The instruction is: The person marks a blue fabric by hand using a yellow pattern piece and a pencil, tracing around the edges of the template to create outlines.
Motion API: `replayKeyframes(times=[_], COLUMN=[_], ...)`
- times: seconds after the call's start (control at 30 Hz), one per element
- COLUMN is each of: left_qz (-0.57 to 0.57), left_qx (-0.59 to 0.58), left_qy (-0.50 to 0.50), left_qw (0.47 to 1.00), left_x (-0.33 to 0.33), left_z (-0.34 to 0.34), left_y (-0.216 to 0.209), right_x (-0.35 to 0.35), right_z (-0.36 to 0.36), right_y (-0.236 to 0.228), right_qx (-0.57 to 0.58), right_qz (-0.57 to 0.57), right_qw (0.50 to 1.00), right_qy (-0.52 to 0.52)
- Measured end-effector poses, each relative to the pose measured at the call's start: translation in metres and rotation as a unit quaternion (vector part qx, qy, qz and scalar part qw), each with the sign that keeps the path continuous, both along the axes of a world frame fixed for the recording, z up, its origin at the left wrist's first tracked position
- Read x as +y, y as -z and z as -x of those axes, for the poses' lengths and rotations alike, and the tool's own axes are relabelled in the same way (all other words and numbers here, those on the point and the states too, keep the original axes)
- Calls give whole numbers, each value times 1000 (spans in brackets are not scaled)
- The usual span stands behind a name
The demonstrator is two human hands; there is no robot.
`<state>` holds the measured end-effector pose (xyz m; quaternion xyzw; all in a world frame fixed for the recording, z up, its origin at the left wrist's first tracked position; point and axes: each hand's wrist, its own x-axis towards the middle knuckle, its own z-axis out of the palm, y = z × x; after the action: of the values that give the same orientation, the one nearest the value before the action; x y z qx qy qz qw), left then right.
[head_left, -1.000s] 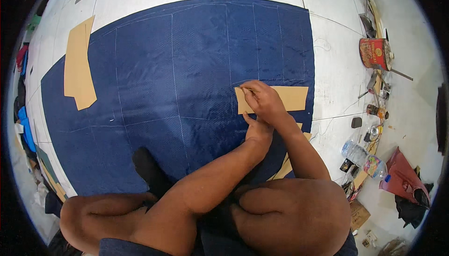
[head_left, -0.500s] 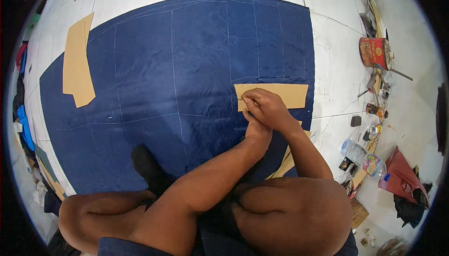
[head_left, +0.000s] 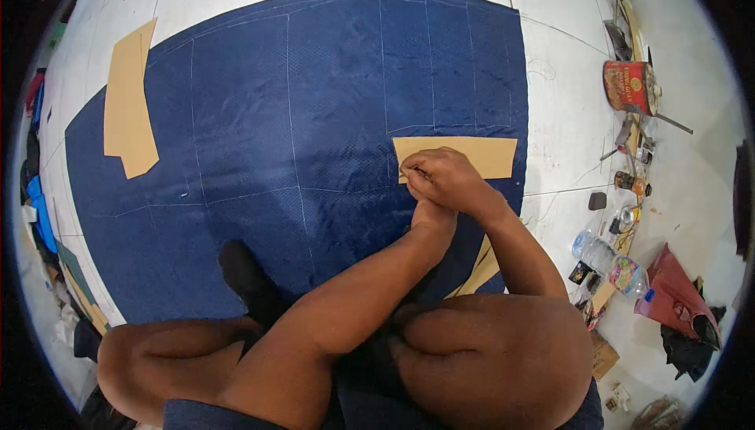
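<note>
Tracing step, I judge: both hands (head_left: 440, 182) close together, gripping a marker unclear, pressing the tan rectangular paper pattern (head_left: 472, 155) onto dark blue fabric (head_left: 314, 115); next needs steady edge-following.

tailoring workshop floor, blue fabric (head_left: 314, 131), card patterns (head_left: 130, 108)

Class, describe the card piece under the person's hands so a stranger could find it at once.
Find the blue cloth spread on the white floor. At its right edge lies a tan card strip, wide and flat, under both hands. The other card, far left, stands tall and untouched.
</note>
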<state>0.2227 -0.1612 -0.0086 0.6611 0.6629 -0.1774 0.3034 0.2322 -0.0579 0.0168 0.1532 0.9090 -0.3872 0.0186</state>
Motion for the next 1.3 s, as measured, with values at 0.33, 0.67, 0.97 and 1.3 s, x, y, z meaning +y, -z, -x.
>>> replayKeyframes(times=[0.33, 0.67, 0.97, 1.3], left_qz=[-46, -113, 21, 110], left_qx=[20, -86, -182, -135], left_qy=[14, -64, 72, 264], left_qw=[999, 988, 980, 949], left_x=[-8, 9, 75, 94], left_z=[-1, 44, 82, 95], left_y=[12, -34, -34, -34], right_x=[-1, -8, -109, -99], right_z=[2, -52, -97, -37], right_y=[3, -33, 0, 22], right_qx=[-12, 186, 166, 45], right_qz=[32, 88, 211, 78], right_qw=[999, 884, 777, 919], right_qy=[-10, 419, 569, 383])
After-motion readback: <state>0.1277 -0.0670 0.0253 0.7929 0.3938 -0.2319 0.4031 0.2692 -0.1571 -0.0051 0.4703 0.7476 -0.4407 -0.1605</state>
